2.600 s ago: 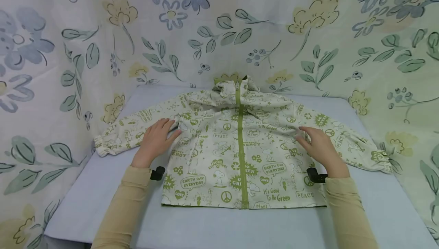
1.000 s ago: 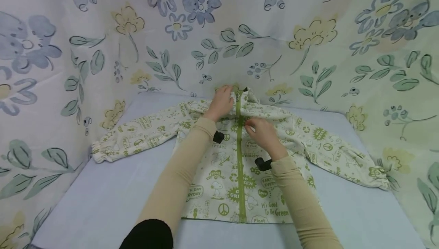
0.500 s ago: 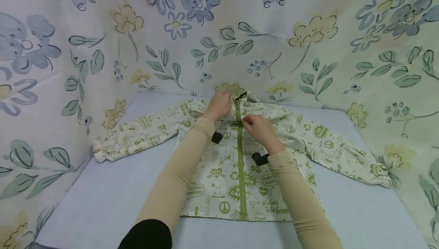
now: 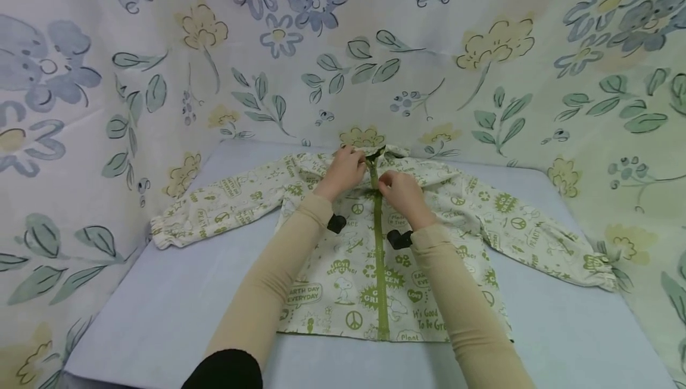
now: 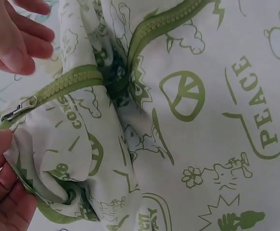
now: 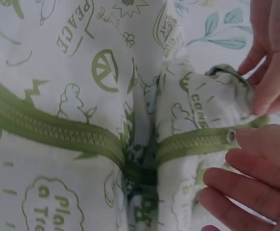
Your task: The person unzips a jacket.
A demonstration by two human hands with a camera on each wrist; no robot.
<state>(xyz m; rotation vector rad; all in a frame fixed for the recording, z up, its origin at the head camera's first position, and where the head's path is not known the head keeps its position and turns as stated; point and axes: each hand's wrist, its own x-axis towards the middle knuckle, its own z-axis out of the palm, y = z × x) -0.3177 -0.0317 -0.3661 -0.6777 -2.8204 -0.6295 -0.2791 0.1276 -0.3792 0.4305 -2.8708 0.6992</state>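
Observation:
A cream children's jacket with green print (image 4: 343, 293) lies front up, sleeves spread to both sides. Its green zipper (image 4: 381, 270) runs down the middle, with a fold crossing it below the collar. My left hand (image 4: 344, 170) pinches the collar edge (image 5: 19, 163) beside the metal zipper pull (image 5: 19, 110). Just right of the zipper's upper part is my right hand (image 4: 403, 195), fingers loosely bent. In the right wrist view its thumb (image 6: 265, 142) overlaps the zipper slider; the left wrist view shows a gap between that hand and the pull.
A pale table (image 4: 177, 311) lies under the jacket. Floral fabric (image 4: 343, 49) hangs behind it and at both sides. Black wrist mounts (image 4: 399, 239) sit under both wrists, and a black band (image 4: 227, 368) circles the left forearm.
Both hands have moved from the jacket's sides to the collar and upper zipper. The left hand has taken hold of the collar edge. Lately the right hand has shifted slightly upward along the zipper.

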